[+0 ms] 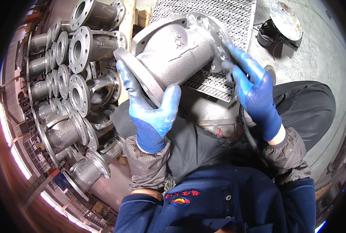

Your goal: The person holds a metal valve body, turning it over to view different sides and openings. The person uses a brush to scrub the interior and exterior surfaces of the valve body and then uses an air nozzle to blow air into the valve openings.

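Note:
A grey cast-metal valve body with round bolted-hole flanges lies tilted in front of me. My left hand, in a blue coated glove, grips its near-left flange, thumb on one side and fingers along the other. At the opposite end, my right hand, gloved the same way, has its thumb and fingers bent against the right flange. Those fingertips are partly blurred and shadowed. A black ribbed hose runs just below my right hand; its upper end is hidden. Under the valve body is a slotted metal grate.
Several similar grey flanged castings are stacked at the left beside a wooden beam. A round, stained-top stool stands at the far right on the concrete floor. Below the grate sits a rounded metal casting, between my legs.

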A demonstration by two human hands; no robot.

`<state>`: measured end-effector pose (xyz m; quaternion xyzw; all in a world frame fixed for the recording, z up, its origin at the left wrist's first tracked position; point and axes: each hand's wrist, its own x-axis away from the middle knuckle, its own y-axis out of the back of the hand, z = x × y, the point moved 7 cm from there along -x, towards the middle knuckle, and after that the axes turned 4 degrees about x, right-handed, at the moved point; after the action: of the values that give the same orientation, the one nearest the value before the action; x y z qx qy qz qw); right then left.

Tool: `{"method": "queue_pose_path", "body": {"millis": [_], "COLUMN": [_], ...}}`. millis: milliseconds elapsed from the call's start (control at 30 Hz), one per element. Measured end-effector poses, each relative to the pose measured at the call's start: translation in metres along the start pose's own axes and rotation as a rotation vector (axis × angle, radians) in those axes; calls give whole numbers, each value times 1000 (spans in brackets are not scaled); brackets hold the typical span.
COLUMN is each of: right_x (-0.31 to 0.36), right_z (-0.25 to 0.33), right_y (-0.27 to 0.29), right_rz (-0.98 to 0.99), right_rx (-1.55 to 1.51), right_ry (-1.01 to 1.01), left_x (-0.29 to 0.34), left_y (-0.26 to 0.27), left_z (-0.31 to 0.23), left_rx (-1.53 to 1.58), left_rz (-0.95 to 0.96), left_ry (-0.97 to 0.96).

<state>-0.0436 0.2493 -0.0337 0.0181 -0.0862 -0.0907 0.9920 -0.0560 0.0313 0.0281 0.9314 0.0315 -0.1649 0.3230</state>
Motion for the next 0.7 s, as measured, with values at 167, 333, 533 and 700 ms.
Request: {"method": "queue_pose_path", "body": {"millis": [167, 333, 533, 700], "right_x": [-38, -68, -75, -25], "right_z": [16, 35, 28, 13], "right_y": [-7, -43, -9, -52], "right_rz": [-155, -138, -172, -69], "right_rx": [437, 1039, 748, 556], "right_ry": [299, 403, 496, 511], "left_x": [-2, -3, -4, -3], "left_y": [1, 3, 4, 7], "left_z": [-3, -2, 5, 16], "left_rx": [74, 19, 141, 34], "left_rz": [2, -27, 24, 8], "left_ry": [54, 3, 135, 48]}}
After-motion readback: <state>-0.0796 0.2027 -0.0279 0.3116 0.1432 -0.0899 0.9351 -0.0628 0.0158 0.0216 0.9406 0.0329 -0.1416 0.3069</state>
